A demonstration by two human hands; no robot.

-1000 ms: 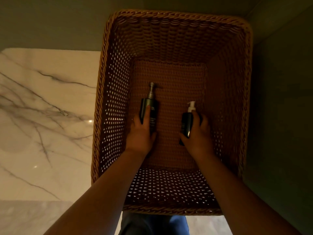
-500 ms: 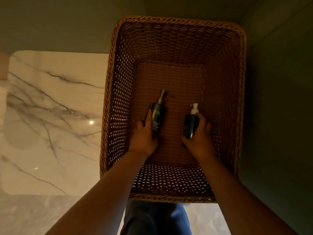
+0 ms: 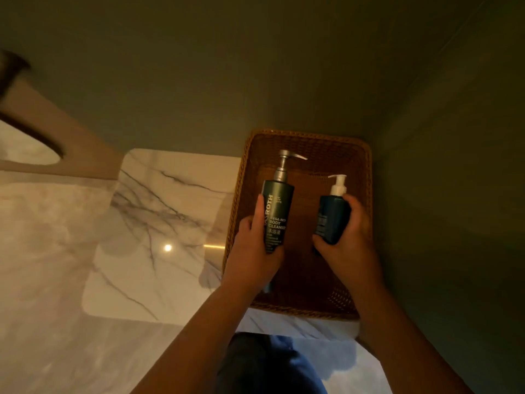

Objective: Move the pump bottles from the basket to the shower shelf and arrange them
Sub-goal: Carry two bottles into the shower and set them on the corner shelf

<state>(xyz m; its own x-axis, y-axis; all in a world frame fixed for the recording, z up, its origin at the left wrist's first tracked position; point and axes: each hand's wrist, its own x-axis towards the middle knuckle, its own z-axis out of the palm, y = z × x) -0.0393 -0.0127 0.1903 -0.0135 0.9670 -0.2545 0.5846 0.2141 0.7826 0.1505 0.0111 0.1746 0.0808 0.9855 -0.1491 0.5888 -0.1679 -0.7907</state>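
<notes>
The tall dark pump bottle (image 3: 277, 214) with the metal pump sits in your left hand (image 3: 251, 251), thumb laid along its label and fingers wrapped behind, while the shorter blue pump bottle (image 3: 331, 218) with the white pump is clasped by your right hand (image 3: 348, 240); both are held low on the body, nozzles pointing away, presumably to keep the heads clear. Both appear raised above the wicker basket (image 3: 366, 177) beneath your hands, marble floor (image 3: 159, 211) left of your left hand. The shower shelf is not identifiable here.

Two pump bottles (image 3: 277, 214) (image 3: 331, 218), one wicker basket (image 3: 309, 137), two hands (image 3: 252, 257) (image 3: 349, 245).
</notes>
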